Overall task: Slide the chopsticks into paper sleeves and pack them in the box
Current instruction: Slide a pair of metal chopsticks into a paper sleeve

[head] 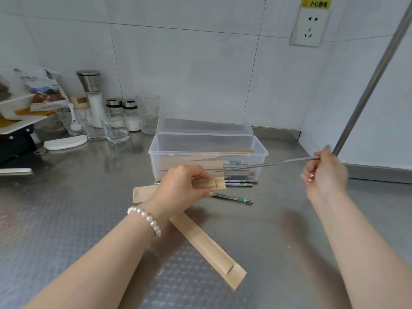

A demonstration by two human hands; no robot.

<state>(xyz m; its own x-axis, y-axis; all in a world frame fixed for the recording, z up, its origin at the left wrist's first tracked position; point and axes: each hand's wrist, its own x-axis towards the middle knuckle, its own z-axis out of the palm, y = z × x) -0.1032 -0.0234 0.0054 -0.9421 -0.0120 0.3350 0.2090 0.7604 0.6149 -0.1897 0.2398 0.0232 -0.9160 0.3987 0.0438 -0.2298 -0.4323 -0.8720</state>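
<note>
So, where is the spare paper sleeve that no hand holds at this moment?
In the head view, the spare paper sleeve lies diagonally on the steel counter, low in the middle, just below the left hand and nearer than the clear box.

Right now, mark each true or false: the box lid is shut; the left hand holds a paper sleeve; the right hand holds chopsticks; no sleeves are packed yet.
1. The box lid is shut. False: it stands open.
2. The left hand holds a paper sleeve. True.
3. The right hand holds chopsticks. True.
4. No sleeves are packed yet. False: sleeved pairs lie inside the box.
</note>
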